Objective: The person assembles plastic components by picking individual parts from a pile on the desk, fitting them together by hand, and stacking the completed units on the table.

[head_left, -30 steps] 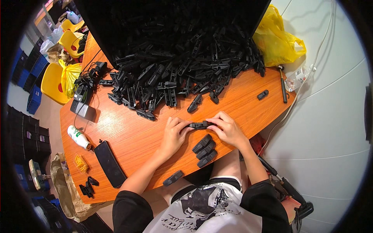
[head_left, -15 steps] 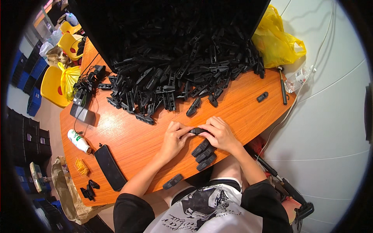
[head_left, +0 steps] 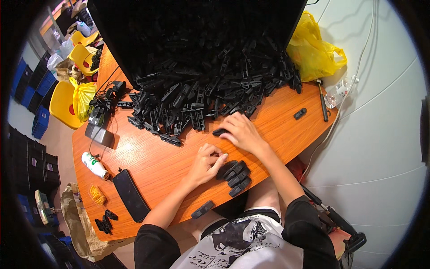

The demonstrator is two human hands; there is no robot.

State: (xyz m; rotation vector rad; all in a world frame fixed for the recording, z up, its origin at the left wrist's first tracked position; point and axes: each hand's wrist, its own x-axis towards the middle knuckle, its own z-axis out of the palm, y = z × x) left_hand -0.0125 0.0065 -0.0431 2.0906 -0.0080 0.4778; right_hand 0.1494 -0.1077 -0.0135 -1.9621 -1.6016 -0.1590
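My right hand (head_left: 244,135) is closed on a black plastic clip-like part (head_left: 219,132) at the front edge of a big heap of similar black parts (head_left: 192,101). My left hand (head_left: 206,166) is closer to me, its fingers curled in with the thumb near the forefinger; whether anything is between them is hidden. Right beside it, a row of black oblong parts (head_left: 238,178) lies close together near the table's front edge. Another single black part (head_left: 203,209) lies at that edge, in front of my left forearm.
On the wooden table (head_left: 148,154) lie a phone (head_left: 131,195), a white bottle (head_left: 94,165), a small bag of yellow pieces (head_left: 96,195) and cables with an adapter (head_left: 99,135). At right are a lone black part (head_left: 300,113), a hammer-like tool (head_left: 323,102) and a clear bottle (head_left: 338,92).
My hands have come apart. The right one has moved away from me to the heap and has a part in it; the left has dropped slightly toward the row, where another part now lies.
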